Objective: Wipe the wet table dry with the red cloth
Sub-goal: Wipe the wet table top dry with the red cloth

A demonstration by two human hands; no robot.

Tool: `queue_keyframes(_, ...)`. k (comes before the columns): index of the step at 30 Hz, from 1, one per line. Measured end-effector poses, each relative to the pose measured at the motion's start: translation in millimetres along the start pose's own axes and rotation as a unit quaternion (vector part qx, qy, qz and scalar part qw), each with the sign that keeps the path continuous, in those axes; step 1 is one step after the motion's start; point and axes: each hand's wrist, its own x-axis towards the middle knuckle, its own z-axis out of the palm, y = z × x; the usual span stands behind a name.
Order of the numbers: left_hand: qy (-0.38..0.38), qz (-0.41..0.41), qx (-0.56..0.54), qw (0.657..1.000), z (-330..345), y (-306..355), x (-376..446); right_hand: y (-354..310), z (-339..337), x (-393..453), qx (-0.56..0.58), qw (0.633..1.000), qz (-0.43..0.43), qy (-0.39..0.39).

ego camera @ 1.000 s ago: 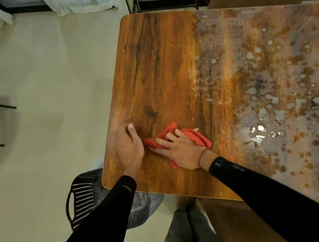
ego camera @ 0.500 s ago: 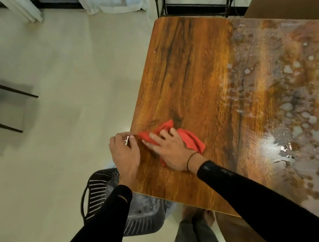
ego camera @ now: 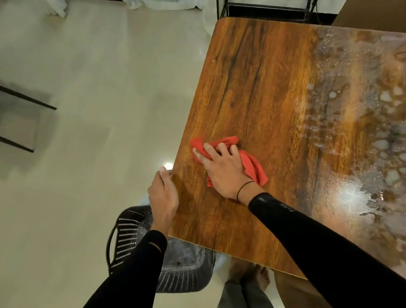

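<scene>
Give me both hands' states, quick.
Left hand: fingers curled over the table edge, gripping it.
Right hand: fingers spread, pressing the red cloth flat; open.

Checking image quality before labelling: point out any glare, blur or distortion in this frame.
Head view: a bright lamp glare sits on the wet part of the table, a smaller one on the floor; wide-angle bending curves the table edges; slight motion blur softens the right hand on the red cloth.

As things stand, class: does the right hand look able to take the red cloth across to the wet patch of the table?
Probably yes. The right hand presses the red cloth on the table, and nothing lies between it and the wet patch.
</scene>
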Motion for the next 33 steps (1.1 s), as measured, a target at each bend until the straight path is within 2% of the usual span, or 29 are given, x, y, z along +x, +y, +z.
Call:
queue_keyframes(5, -0.007, -0.031, -0.054, 0.998, -12.9, -6.3, -2.0, -47.0, 6.1, -30.5, 0.019, 0.988, -0.151, -0.016)
queue_keyframes(9, -0.014, -0.017, -0.060, 0.998, -21.1, -14.7, -5.7, -45.8, 18.6, -69.5, -0.019, 0.938, -0.345, -0.023)
queue_keyframes(11, -0.024, -0.003, -0.060, 0.998, -22.1, -14.4, -4.7, -24.3, 20.7, -71.4, -0.028, 0.916, -0.400, -0.016)
queue_keyframes(13, -0.033, -0.005, -0.066, 0.997, -23.1, -13.3, -1.6, -3.0, 19.3, -61.5, -0.033, 0.920, -0.390, -0.009)
queue_keyframes(14, -0.038, -0.006, -0.069, 0.997, -23.5, -13.9, 0.3, 3.6, 18.4, -54.0, -0.033, 0.935, -0.354, 0.000)
queue_keyframes(17, -0.059, -0.011, -0.097, 0.993, -28.4, -20.0, 2.9, -10.1, 12.5, -30.9, -0.024, 0.984, -0.173, 0.023)
queue_keyframes(19, -0.072, -0.020, -0.124, 0.989, -32.8, -26.1, 2.6, -38.3, 10.9, -21.4, -0.007, 0.993, -0.114, 0.013)
queue_keyframes(21, -0.076, -0.031, -0.136, 0.987, -35.3, -29.4, 1.9, -65.2, 13.4, -27.2, -0.007, 0.986, -0.169, -0.001)
queue_keyframes(23, -0.079, -0.028, -0.137, 0.987, -38.1, -28.1, 1.2, -79.7, 17.3, -48.3, -0.033, 0.956, -0.292, -0.015)
queue_keyframes(25, -0.082, -0.018, -0.127, 0.988, -39.3, -25.4, 1.2, -77.6, 20.6, -71.2, -0.042, 0.924, -0.379, -0.036)
queue_keyframes(27, -0.092, -0.005, -0.108, 0.990, -38.6, -23.3, 0.6, -60.4, 24.4, -86.2, -0.043, 0.905, -0.422, -0.034)
queue_keyframes(30, -0.090, 0.013, -0.080, 0.993, -34.5, -22.0, -2.7, -15.0, 26.2, -97.1, -0.057, 0.910, -0.409, -0.028)
queue_keyframes(31, -0.082, 0.021, -0.061, 0.995, -32.0, -21.7, -4.4, 2.4, 25.2, -97.2, -0.062, 0.927, -0.370, -0.019)
queue_keyframes(33, -0.059, 0.035, -0.021, 0.997, -25.3, -20.6, -9.7, 28.9, 20.0, -92.8, -0.062, 0.970, -0.233, 0.005)
